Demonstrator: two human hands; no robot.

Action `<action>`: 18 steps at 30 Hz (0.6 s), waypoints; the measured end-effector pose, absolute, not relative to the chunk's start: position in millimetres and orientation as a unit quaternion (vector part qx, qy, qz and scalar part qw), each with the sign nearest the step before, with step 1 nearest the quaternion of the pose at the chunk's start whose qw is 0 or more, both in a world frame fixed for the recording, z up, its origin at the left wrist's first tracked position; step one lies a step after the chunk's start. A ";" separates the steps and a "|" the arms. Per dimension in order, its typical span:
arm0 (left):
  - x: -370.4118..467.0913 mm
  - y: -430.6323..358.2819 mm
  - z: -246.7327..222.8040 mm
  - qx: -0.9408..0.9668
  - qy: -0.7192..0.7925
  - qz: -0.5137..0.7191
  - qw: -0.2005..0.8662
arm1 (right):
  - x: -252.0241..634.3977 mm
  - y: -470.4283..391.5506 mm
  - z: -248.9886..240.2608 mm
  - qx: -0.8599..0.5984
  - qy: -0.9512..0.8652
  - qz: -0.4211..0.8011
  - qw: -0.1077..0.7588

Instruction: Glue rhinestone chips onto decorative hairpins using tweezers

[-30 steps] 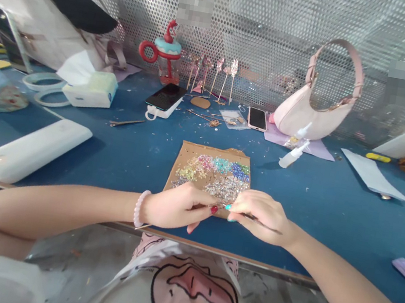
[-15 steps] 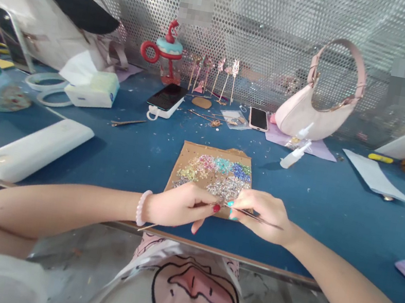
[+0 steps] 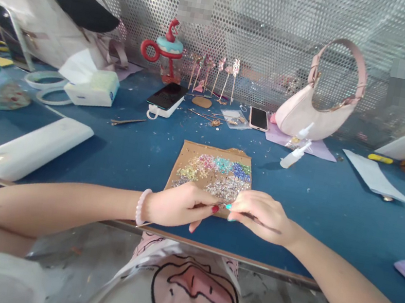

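Observation:
My left hand (image 3: 181, 204) pinches a thin wooden stick (image 3: 143, 224), whose end shows below the wrist; a small piece at the fingertips is too tiny to make out. My right hand (image 3: 262, 215) is closed on dark tweezers (image 3: 269, 227), their tip meeting the left fingertips. Both hands are over the near edge of a cardboard sheet (image 3: 190, 152). On it lie small rhinestones in groups: yellow (image 3: 189, 170), pink (image 3: 207, 162), turquoise (image 3: 222, 164), blue (image 3: 240, 172) and a large silvery pile (image 3: 227, 188).
Behind the cardboard are a black phone (image 3: 167, 95), several decorated sticks (image 3: 225, 80), a white phone (image 3: 259, 118) and a glue bottle (image 3: 295, 155). A pink handbag (image 3: 307, 112) stands at back right. A tissue box (image 3: 94, 88) and white power strip (image 3: 34, 148) lie left.
My right hand has shifted slightly, and its fingers now cover more of the tweezers' front. The stick's lower end has moved a little left and up.

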State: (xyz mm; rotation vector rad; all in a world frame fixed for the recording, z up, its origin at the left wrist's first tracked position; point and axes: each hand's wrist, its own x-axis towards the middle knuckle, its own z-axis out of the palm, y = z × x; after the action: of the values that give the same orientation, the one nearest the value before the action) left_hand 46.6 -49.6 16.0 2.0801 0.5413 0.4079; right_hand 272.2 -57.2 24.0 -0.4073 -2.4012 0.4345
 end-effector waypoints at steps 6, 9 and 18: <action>45.5 -47.8 16.1 0.848 0.207 0.153 0.463 | 270.7 -58.6 26.3 -0.158 -0.917 0.179 0.319; 44.8 -45.8 15.4 0.840 0.201 0.141 0.484 | 271.1 -59.1 27.2 -0.161 -0.915 0.192 0.316; 43.8 -41.7 17.1 0.782 0.197 0.076 0.586 | 273.0 -60.1 27.2 -0.151 -0.913 0.214 0.313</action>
State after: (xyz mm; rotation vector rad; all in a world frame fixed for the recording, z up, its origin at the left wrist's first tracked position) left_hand 43.8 -41.7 17.1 1.8229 0.4597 0.1770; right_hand 273.0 -60.1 27.2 -0.3995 -2.4070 0.5639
